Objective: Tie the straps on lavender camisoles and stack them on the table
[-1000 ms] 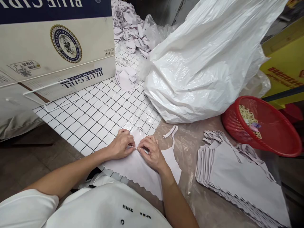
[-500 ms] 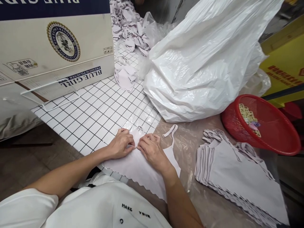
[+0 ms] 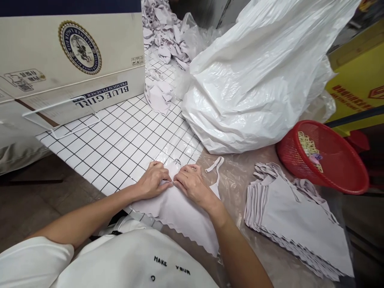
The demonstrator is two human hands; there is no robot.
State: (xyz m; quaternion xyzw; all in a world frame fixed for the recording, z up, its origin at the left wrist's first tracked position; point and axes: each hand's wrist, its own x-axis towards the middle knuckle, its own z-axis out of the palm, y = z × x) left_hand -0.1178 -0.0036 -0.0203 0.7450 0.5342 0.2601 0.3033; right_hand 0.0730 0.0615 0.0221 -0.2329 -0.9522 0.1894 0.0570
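Observation:
A pale lilac bra top (image 3: 183,218) with a scalloped edge lies in front of me on the table, one strap (image 3: 214,165) curling out on its right. Near its upper middle, my left hand (image 3: 154,181) pinches the fabric between thumb and fingers. My right hand (image 3: 192,184) is closed on the same top, its fingertips almost meeting the left ones. A thin pale bit stretches across the small gap between the two pinches; what it is I cannot make out. Right of my forearm rests a neat stack of matching lilac tops (image 3: 297,220).
Behind stands a big white plastic bag (image 3: 246,92), with a red mesh basket (image 3: 339,160) of small yellowish pieces to its right. A beer carton (image 3: 114,48) and white wire frame (image 3: 60,134) sit left on the grid-patterned tabletop (image 3: 120,132). Loose lilac garments (image 3: 165,32) are heaped at the back.
Both hands keep their pinch on the bra top, with the right hand shifted very slightly. The top's right side has been drawn in a little under my right forearm. The view has moved slightly.

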